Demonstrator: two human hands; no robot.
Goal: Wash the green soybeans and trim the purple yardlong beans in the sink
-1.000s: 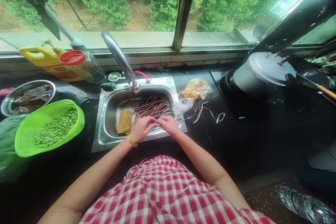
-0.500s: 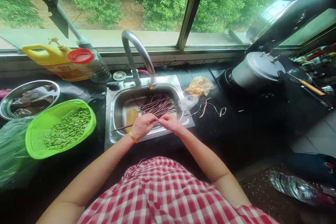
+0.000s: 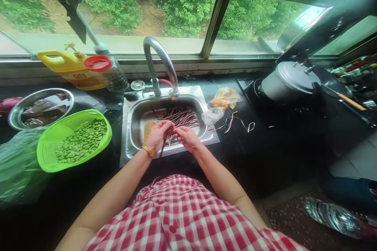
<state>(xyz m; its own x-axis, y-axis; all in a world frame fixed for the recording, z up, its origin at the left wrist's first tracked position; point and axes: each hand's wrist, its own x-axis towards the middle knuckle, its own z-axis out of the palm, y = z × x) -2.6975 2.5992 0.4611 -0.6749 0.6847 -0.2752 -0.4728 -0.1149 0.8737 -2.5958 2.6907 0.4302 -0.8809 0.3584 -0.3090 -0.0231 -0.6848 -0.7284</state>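
My left hand (image 3: pixel 158 136) is closed over the front of the sink, pinching a dark purple long bean (image 3: pixel 162 148) whose lower part hangs below the fingers near the sink's front rim. Close beside it, my right hand (image 3: pixel 187 137) has thumb and fingers pinched at the bean's upper end; the tip itself is mostly hidden by the fingers. Behind both hands, a heap of purple long beans (image 3: pixel 184 117) lies in the steel sink (image 3: pixel 136 119). A yellowish-brown scrubbing pad (image 3: pixel 149 129) sits in the sink's left part, partly covered by my left hand.
A green basket of shelled beans (image 3: pixel 47 145) and a steel bowl (image 3: pixel 70 104) stand left. The faucet (image 3: pixel 149 57) arches over the sink. Right of it lie a plastic bag (image 3: pixel 225 98) and thin peel scraps (image 3: pixel 231 121). A pressure cooker (image 3: pixel 277 82) sits on the stove.
The long bean has swung from pointing left across the sink to hanging downward. My hands have tilted upward, fingertips still close together. The view has shifted slightly.
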